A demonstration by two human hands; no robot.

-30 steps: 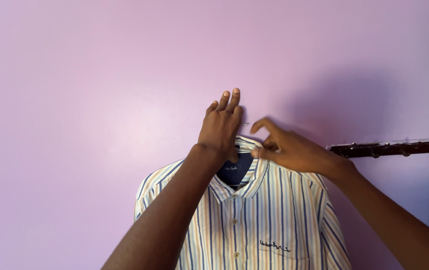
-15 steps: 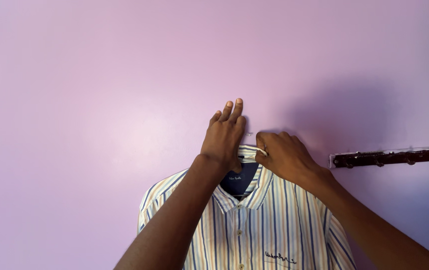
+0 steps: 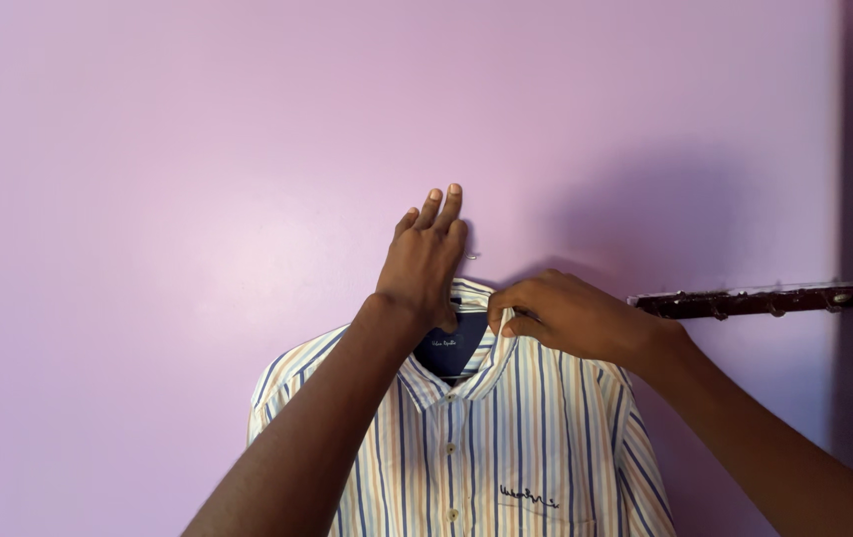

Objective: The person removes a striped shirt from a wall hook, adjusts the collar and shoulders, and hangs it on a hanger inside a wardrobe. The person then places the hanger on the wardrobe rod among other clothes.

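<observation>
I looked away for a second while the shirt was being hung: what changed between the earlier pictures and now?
The right hand, open-fingered a second ago, closed on the collar of the striped shirt and now pinches its edge. The left hand stayed at the back of the collar, fingers up against the purple wall. The shirt still hangs buttoned, and the dark hook rail is unchanged.
</observation>
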